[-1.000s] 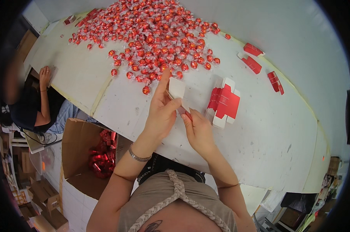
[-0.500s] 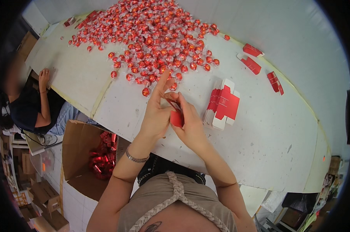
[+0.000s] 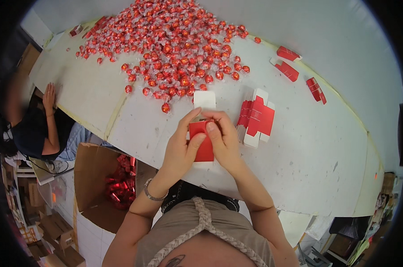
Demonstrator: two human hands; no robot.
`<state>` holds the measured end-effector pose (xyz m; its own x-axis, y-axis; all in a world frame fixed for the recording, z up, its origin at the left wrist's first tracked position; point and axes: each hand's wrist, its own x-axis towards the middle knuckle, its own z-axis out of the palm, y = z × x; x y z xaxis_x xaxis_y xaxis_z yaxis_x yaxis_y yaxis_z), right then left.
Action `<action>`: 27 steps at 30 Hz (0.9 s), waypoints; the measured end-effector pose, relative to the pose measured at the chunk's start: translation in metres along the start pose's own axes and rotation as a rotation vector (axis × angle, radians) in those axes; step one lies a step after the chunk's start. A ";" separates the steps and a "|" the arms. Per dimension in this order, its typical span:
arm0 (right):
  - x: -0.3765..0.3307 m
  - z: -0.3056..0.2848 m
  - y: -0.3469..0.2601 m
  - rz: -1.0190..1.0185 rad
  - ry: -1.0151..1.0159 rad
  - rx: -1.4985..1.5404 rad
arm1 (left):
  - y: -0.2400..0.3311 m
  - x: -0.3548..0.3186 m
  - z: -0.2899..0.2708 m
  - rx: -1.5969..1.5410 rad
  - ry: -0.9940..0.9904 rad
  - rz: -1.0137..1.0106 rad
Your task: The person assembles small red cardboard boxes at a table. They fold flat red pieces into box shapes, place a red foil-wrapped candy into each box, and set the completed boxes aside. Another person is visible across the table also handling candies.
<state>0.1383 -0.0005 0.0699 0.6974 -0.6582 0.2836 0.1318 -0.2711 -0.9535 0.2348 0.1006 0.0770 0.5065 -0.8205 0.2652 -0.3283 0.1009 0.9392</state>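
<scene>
Both my hands grip one small red box [image 3: 204, 149] over the near part of the white table. A white flap stands out at the box's far end. My left hand [image 3: 182, 144] holds its left side, thumb across the red face. From the right, my right hand [image 3: 223, 140] presses its thumb on the upper face, fingers curled round the far end. Just right of my hands lies a stack of flat red and white box blanks [image 3: 260, 116]. Beyond them spreads a large heap of red foil-wrapped candies [image 3: 175, 53] in clear twisted wrappers.
Several red boxes [image 3: 287, 70] lie along the far right table edge. A cardboard carton [image 3: 94, 178] with shiny red boxes [image 3: 121, 182] inside stands below the table's left edge. At far left, another person's hand [image 3: 49, 95] rests by the table.
The red box has come nearer to me and turned so its face shows, its white flap standing out. My fingers have shifted round it. The other person's hand has flattened.
</scene>
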 end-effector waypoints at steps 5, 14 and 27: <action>-0.009 -0.001 0.018 -0.058 0.087 -0.076 | -0.003 -0.006 0.003 -0.162 -0.064 -0.135; 0.006 -0.017 -0.002 0.322 -0.015 0.345 | -0.002 -0.005 -0.004 -0.060 -0.105 -0.185; 0.003 -0.029 -0.021 0.208 -0.092 0.102 | -0.001 -0.009 -0.001 -0.198 -0.087 -0.151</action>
<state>0.1174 -0.0171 0.0935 0.7773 -0.6248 0.0743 0.0459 -0.0614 -0.9971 0.2309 0.1081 0.0741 0.4644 -0.8792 0.1067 -0.0870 0.0746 0.9934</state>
